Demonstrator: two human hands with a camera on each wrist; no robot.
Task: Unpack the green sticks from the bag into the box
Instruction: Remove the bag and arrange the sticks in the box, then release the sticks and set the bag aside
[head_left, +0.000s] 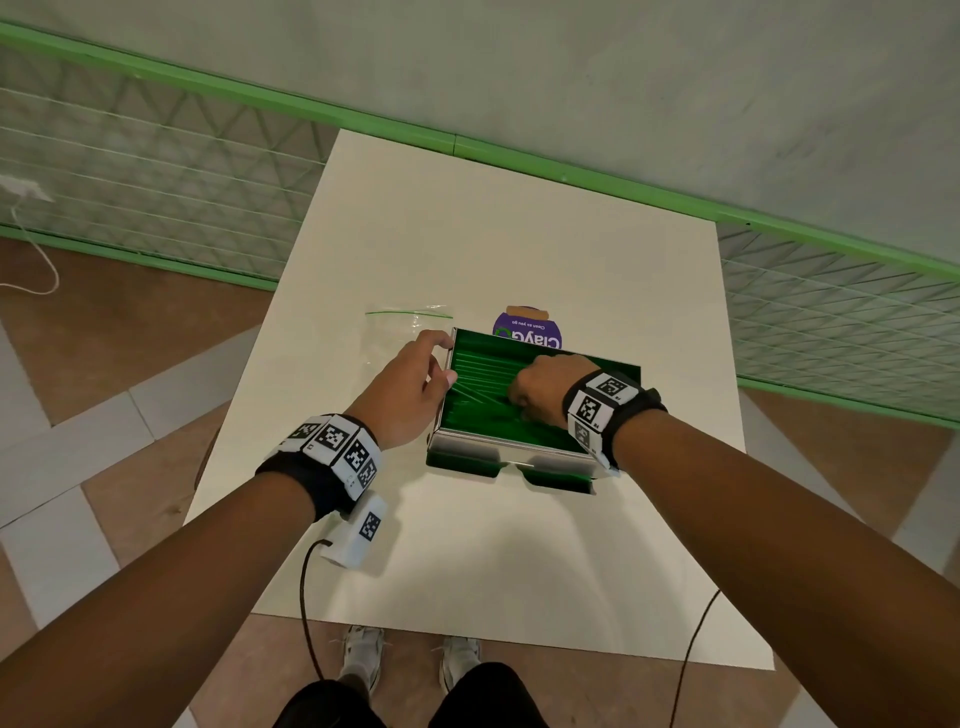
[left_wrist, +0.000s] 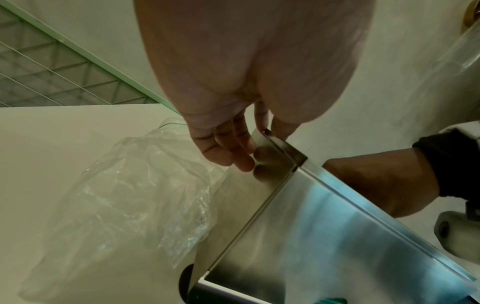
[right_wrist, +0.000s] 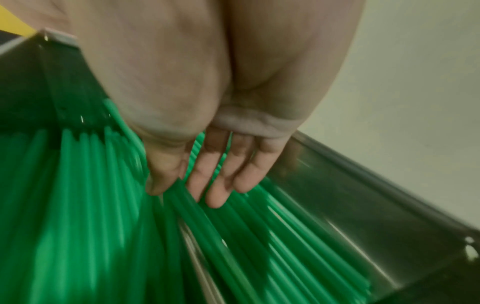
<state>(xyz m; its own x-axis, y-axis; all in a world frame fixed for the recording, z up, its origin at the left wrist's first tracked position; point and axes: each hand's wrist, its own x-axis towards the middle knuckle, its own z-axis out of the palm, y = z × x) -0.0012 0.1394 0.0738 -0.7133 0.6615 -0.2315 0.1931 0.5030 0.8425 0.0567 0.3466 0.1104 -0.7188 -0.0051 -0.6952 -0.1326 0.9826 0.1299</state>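
An open box (head_left: 498, 448) with shiny silver walls stands mid-table, filled with green sticks (head_left: 483, 364). My left hand (head_left: 444, 358) pinches the box's left wall near the far corner: in the left wrist view the left hand (left_wrist: 259, 148) has its fingers outside the box wall (left_wrist: 324, 226) and its thumb inside. My right hand (head_left: 519, 395) is inside the box. In the right wrist view the right hand (right_wrist: 187, 189) rests straight fingers on the sticks (right_wrist: 78, 205) near the wall (right_wrist: 337, 185). The clear bag (head_left: 400, 332) lies crumpled and flat left of the box; bag (left_wrist: 135, 195).
A purple round lid (head_left: 527, 327) with white lettering lies just behind the box. The white table (head_left: 493, 571) has bare surface in front and behind. A green-framed mesh fence (head_left: 156, 171) runs behind the table. Cables hang off the near edge.
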